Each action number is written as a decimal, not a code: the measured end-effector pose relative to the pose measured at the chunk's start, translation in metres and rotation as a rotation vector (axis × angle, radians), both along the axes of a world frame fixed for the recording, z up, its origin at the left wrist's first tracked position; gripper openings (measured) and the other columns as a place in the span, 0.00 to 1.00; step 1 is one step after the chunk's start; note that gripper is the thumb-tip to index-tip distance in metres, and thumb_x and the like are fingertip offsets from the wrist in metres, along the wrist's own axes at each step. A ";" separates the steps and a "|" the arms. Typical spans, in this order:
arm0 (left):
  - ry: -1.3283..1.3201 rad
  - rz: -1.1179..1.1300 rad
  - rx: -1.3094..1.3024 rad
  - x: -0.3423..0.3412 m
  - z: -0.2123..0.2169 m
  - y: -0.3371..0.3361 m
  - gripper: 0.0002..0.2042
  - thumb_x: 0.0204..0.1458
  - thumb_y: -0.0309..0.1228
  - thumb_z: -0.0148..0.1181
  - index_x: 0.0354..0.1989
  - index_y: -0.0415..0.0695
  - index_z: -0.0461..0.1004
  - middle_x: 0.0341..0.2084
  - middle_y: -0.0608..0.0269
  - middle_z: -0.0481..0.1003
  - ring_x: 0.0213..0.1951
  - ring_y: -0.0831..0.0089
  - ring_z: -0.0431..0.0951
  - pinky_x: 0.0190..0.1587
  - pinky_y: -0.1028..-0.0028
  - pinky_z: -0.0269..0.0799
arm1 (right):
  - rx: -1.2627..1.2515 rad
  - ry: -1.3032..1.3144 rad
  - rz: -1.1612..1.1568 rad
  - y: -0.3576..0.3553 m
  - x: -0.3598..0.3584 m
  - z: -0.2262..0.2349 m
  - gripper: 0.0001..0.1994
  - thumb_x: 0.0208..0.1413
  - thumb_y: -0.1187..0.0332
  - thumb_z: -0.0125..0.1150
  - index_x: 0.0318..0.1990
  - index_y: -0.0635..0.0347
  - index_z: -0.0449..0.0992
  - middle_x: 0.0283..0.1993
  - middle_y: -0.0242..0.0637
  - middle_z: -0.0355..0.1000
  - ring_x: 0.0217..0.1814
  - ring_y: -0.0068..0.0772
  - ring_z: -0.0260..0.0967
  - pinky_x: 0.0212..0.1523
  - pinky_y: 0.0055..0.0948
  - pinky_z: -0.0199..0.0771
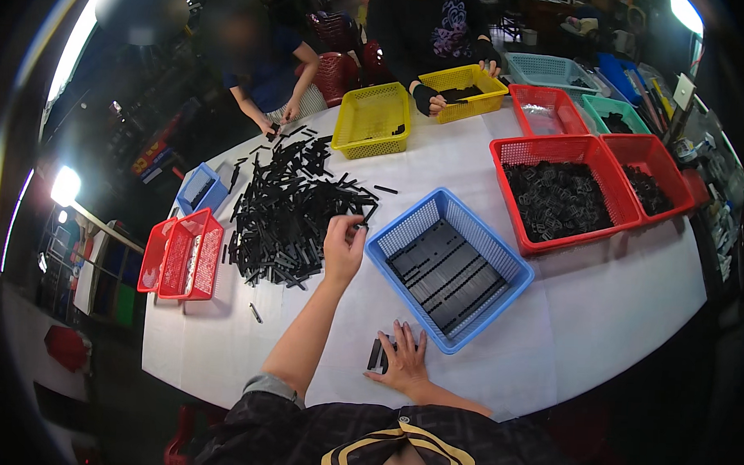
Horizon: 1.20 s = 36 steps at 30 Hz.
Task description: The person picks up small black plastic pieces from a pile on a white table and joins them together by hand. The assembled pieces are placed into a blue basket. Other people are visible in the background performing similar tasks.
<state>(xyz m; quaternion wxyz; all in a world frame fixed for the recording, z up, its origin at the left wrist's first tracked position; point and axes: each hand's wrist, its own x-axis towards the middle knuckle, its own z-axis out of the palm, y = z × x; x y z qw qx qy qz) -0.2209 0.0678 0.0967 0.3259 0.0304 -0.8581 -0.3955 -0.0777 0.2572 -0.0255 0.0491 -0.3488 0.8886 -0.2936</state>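
Observation:
My left hand [343, 249] reaches to the right edge of a large heap of black strips [287, 201]. Its fingers are pinched at a small black strip [365, 222]. Flat on the table near my body lies my right hand [406, 366], fingers spread. Beside its thumb and index finger are a few short black strips [377, 356], partly covered by the hand. Just beyond it stands a blue basket [488, 313], where black strips [446, 272] lie side by side in neat rows.
Red baskets [564, 235] with black parts stand at the right, more red ones [187, 296] and a small blue basket [213, 196] at the left. Across the table [607, 306], two people work near yellow baskets [367, 150]. One loose piece [255, 313] lies left of my forearm.

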 end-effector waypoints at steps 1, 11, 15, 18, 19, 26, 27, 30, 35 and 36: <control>-0.034 -0.034 -0.048 -0.027 0.011 -0.002 0.09 0.45 0.21 0.57 0.37 0.39 0.72 0.33 0.61 0.69 0.28 0.78 0.70 0.29 0.80 0.68 | -0.009 -0.007 -0.006 -0.001 -0.002 0.001 0.47 0.33 0.34 0.60 0.60 0.50 0.57 0.66 0.53 0.41 0.69 0.55 0.35 0.61 0.66 0.25; -0.479 -0.373 -0.798 -0.264 -0.033 0.042 0.25 0.40 0.21 0.57 0.52 0.46 0.65 0.47 0.52 0.67 0.48 0.57 0.70 0.48 0.65 0.68 | -0.139 0.023 -0.044 -0.003 -0.007 -0.001 0.43 0.36 0.39 0.61 0.60 0.52 0.57 0.63 0.56 0.49 0.65 0.59 0.47 0.53 0.61 0.48; -0.610 -0.541 -1.048 -0.324 -0.076 0.037 0.26 0.42 0.19 0.52 0.55 0.47 0.64 0.52 0.57 0.66 0.52 0.57 0.68 0.51 0.64 0.67 | -0.269 0.076 -0.123 -0.005 -0.013 -0.021 0.31 0.47 0.45 0.54 0.56 0.52 0.65 0.58 0.56 0.58 0.61 0.54 0.55 0.54 0.56 0.53; -0.553 -0.569 -0.998 -0.350 -0.107 0.022 0.20 0.46 0.21 0.48 0.51 0.45 0.67 0.48 0.58 0.69 0.49 0.57 0.71 0.50 0.63 0.67 | -0.127 0.184 -0.126 -0.008 -0.009 -0.042 0.22 0.57 0.53 0.41 0.56 0.49 0.66 0.58 0.54 0.59 0.62 0.49 0.55 0.60 0.54 0.42; -0.534 -0.588 -0.990 -0.354 -0.113 0.023 0.17 0.48 0.21 0.47 0.48 0.44 0.69 0.46 0.58 0.71 0.47 0.56 0.72 0.49 0.63 0.68 | -0.084 0.195 -0.117 -0.008 -0.007 -0.041 0.22 0.58 0.54 0.39 0.57 0.49 0.66 0.58 0.54 0.59 0.62 0.49 0.55 0.62 0.55 0.39; -0.440 -0.491 -1.081 -0.324 -0.102 0.009 0.06 0.44 0.29 0.52 0.27 0.42 0.74 0.26 0.56 0.76 0.33 0.58 0.77 0.35 0.61 0.71 | -0.024 0.122 -0.046 -0.008 -0.011 -0.033 0.25 0.57 0.49 0.38 0.59 0.48 0.62 0.61 0.54 0.55 0.65 0.49 0.51 0.60 0.58 0.36; -0.434 -0.419 -0.940 -0.307 -0.090 0.006 0.06 0.43 0.29 0.53 0.28 0.43 0.74 0.27 0.55 0.76 0.33 0.57 0.77 0.35 0.62 0.71 | -0.064 0.068 -0.044 -0.007 -0.008 -0.032 0.27 0.55 0.47 0.41 0.59 0.48 0.62 0.61 0.54 0.54 0.65 0.50 0.50 0.60 0.58 0.37; -0.495 -0.178 -0.559 -0.230 -0.057 -0.018 0.08 0.39 0.31 0.55 0.28 0.43 0.75 0.26 0.54 0.76 0.33 0.56 0.76 0.36 0.62 0.72 | -0.136 -0.037 -0.035 -0.004 -0.013 -0.008 0.35 0.46 0.41 0.50 0.59 0.50 0.61 0.63 0.54 0.52 0.65 0.51 0.48 0.59 0.59 0.39; -0.646 0.070 -0.251 -0.035 -0.068 -0.069 0.10 0.33 0.31 0.57 0.27 0.41 0.76 0.19 0.55 0.75 0.26 0.56 0.76 0.31 0.66 0.71 | -0.068 0.001 -0.039 -0.003 -0.014 -0.009 0.47 0.31 0.34 0.60 0.59 0.50 0.60 0.64 0.53 0.48 0.66 0.53 0.46 0.58 0.61 0.38; -0.712 0.094 -0.317 0.012 -0.080 -0.080 0.11 0.33 0.30 0.58 0.27 0.41 0.76 0.19 0.56 0.75 0.26 0.58 0.77 0.31 0.67 0.71 | -0.069 -0.023 -0.016 -0.003 -0.008 -0.007 0.47 0.29 0.35 0.62 0.60 0.50 0.60 0.65 0.53 0.47 0.66 0.53 0.44 0.59 0.62 0.36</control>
